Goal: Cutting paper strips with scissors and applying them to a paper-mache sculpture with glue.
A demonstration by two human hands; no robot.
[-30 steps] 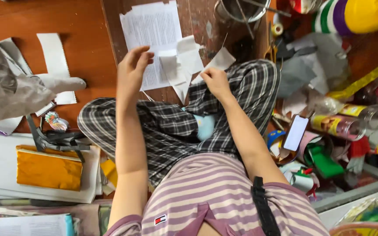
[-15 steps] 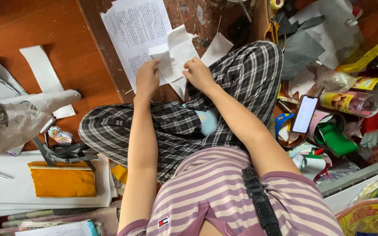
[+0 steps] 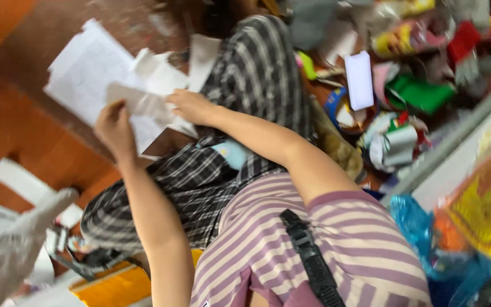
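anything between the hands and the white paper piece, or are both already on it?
Nothing visible stands between. The left hand and the right hand both already grip the white paper piece, held above the printed sheet on the floor.

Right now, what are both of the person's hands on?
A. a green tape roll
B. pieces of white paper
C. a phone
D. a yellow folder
B: the left hand and the right hand both grip pieces of white paper above the large printed sheet on the floor.
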